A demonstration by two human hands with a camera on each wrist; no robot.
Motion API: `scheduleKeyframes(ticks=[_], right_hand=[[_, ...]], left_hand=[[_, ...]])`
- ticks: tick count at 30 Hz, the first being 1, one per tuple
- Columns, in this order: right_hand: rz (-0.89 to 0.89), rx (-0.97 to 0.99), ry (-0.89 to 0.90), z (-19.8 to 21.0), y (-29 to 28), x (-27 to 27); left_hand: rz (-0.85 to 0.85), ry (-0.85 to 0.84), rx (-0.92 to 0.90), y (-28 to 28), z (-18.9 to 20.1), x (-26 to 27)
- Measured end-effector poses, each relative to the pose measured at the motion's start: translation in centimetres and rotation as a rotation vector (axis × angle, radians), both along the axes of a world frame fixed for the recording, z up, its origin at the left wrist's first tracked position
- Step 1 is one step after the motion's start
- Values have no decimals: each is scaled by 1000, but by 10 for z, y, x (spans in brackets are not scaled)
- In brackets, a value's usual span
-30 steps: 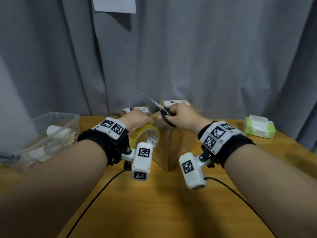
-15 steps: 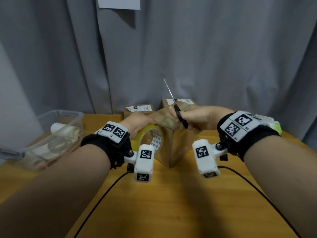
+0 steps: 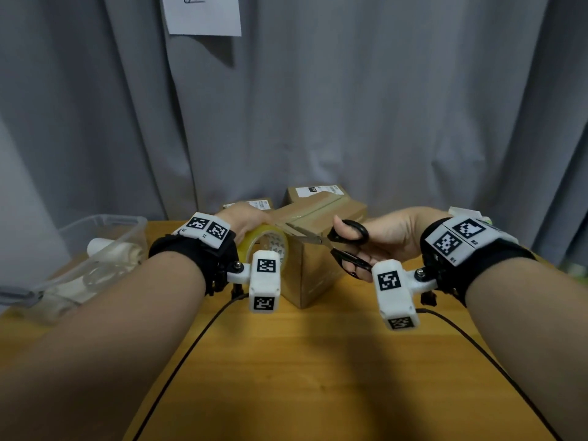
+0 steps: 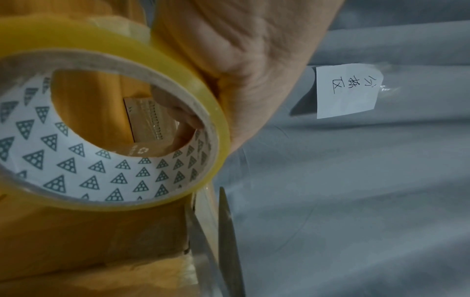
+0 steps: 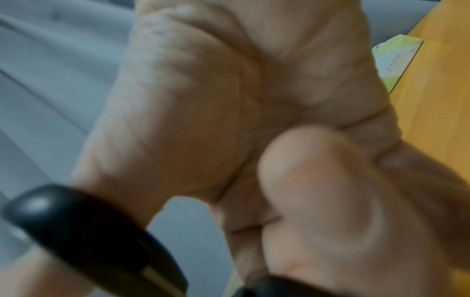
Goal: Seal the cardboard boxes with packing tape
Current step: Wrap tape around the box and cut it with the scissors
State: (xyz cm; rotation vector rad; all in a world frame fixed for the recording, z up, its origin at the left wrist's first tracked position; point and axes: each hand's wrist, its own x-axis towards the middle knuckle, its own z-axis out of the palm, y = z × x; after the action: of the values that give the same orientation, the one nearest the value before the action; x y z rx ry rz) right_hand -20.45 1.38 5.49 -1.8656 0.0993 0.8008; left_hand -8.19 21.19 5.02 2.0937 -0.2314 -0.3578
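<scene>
A brown cardboard box [image 3: 321, 249] stands mid-table with one corner toward me. My left hand [image 3: 245, 218] grips a yellow roll of packing tape [image 3: 267, 243] against the box's left side; in the left wrist view a finger hooks through the roll's [image 4: 114, 124] core. A clear strip of tape [image 4: 203, 203] runs from the roll down to the box edge. My right hand [image 3: 381, 240] holds black-handled scissors [image 3: 346, 243], thumb and fingers through the loops. The blades [image 4: 223, 241] are parted on either side of the strip. The black scissor handle [image 5: 84, 237] fills the right wrist view's lower left.
Two more labelled cardboard boxes [image 3: 315, 192] stand behind, against a grey curtain. A clear plastic bin [image 3: 95, 249] with white rolls sits at the table's left. A green and white pack [image 5: 396, 60] lies at the right. Black cables [image 3: 191, 354] cross the wooden table [image 3: 318, 377].
My right hand swung the scissors down from pointing upward to pointing left at the tape between roll and box. The left hand kept the roll against the box.
</scene>
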Motion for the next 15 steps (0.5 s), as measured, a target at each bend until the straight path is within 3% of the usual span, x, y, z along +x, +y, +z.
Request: scheduleKeyframes(ticks=[6,15], right_hand=[[-4,52,-29,-18,12,11],[-21,96,-103,-39,18,24]], left_hand=[[-31,-15,89,3,-1,3],[-48,-8,79,3,-2,6]])
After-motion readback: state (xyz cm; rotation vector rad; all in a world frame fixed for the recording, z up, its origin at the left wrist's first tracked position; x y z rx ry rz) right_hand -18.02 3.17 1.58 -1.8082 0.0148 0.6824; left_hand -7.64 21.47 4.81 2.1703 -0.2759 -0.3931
